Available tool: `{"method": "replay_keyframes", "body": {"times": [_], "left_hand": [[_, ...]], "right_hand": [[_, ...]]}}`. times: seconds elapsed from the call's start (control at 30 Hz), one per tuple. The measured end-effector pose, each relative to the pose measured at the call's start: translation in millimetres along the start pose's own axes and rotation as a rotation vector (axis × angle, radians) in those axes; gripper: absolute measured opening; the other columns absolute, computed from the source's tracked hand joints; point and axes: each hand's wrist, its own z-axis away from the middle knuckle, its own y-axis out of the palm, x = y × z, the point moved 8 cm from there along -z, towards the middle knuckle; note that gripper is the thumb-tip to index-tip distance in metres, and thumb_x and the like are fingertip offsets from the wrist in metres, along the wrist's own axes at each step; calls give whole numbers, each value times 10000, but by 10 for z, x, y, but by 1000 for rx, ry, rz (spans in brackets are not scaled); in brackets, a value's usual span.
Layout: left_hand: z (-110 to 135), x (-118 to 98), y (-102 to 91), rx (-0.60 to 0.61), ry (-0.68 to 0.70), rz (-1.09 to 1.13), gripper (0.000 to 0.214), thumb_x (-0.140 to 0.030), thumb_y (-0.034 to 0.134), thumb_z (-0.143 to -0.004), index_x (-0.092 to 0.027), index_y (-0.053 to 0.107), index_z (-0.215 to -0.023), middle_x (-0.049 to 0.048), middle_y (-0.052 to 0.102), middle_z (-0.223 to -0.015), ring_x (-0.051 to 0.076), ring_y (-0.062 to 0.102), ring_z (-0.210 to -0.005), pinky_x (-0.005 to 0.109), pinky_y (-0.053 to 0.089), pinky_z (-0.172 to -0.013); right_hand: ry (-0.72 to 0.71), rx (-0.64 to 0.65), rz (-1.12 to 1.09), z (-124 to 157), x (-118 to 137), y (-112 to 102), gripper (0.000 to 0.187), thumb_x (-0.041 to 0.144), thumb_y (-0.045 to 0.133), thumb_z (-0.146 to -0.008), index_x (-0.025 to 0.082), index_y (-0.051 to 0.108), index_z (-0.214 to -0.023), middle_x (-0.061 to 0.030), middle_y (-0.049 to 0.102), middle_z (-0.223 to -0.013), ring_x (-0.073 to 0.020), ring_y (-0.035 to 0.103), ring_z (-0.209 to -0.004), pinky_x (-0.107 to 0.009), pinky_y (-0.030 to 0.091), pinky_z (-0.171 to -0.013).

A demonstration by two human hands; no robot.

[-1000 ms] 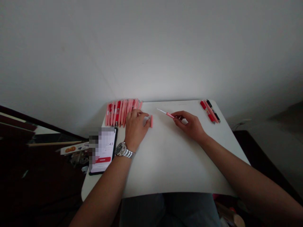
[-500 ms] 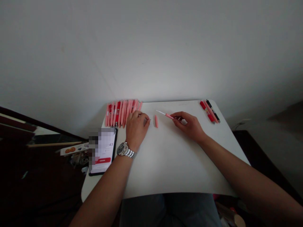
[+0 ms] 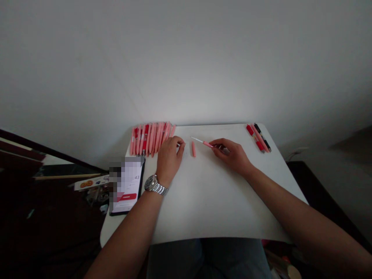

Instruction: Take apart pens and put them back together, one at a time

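My right hand (image 3: 232, 154) pinches a thin white pen refill with a pink end (image 3: 203, 142), its tip pointing left and away over the white table (image 3: 215, 193). A short pink pen piece (image 3: 193, 149) lies loose on the table between my hands. My left hand (image 3: 170, 159), with a metal watch on the wrist, rests beside it with fingers curled; the fingertips pinch something small and pale that I cannot make out. Just behind that hand lies a row of several pink and red pens (image 3: 151, 137).
A phone (image 3: 128, 186) with a lit screen lies at the table's left edge. Three pens, red, pink and black (image 3: 258, 137), lie at the far right corner. A plain wall stands close behind the table. Dark clutter sits low to the left.
The short pink piece left my left hand's fingers and now lies loose a little further right. My left hand's fingers have curled in. My right hand has hardly moved.
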Motion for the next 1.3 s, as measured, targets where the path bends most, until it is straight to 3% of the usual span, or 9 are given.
{"method": "replay_keyframes", "body": {"times": [0.17,0.37,0.6,1.03,1.17,1.3], "left_hand": [[-11,57,3,-51,-62,232,28,-223,580,-982,-208,597,-966,29,680,-944,172,635,-855,313,488,-768],[-11,99,24,-108,-93,442,60,-265,599,-976,-207,584,-984,25,669,-937,156,647,-878,292,507,-786],[-23,81,17,-108,-104,557,203,-315,581,-995,-220,665,-1155,66,706,-1077,163,665,-931,306,526,-831],[25,226,162,-136,-314,1025,210,-377,726,-909,-225,707,-1052,51,731,-983,134,687,-862,280,568,-816],[36,260,171,-177,-353,1074,181,-359,746,-892,-232,721,-1019,43,717,-1044,121,688,-868,258,567,-797],[43,273,181,-194,-381,1105,179,-346,769,-871,-236,735,-1008,29,706,-978,106,669,-823,242,561,-775]], "right_hand": [[1,-3,-11,4,11,-15,190,292,634,-937,235,714,-1099,-36,740,-948,-177,691,-821,-293,554,-738],[-26,8,-14,12,18,-2,194,291,629,-943,241,707,-1113,-38,740,-960,-181,693,-839,-306,559,-758],[-27,10,-30,15,4,7,195,290,633,-938,238,705,-1112,-44,741,-961,-185,692,-834,-314,561,-750],[-19,17,-27,26,1,0,196,300,633,-933,234,708,-1102,-44,740,-939,-186,689,-812,-314,562,-732],[-24,16,-35,29,9,-7,203,309,629,-939,234,705,-1111,-45,742,-953,-184,688,-818,-313,564,-740],[-27,23,-33,36,12,4,210,331,627,-943,240,705,-1116,-45,740,-952,-189,692,-827,-315,565,-740]]}}
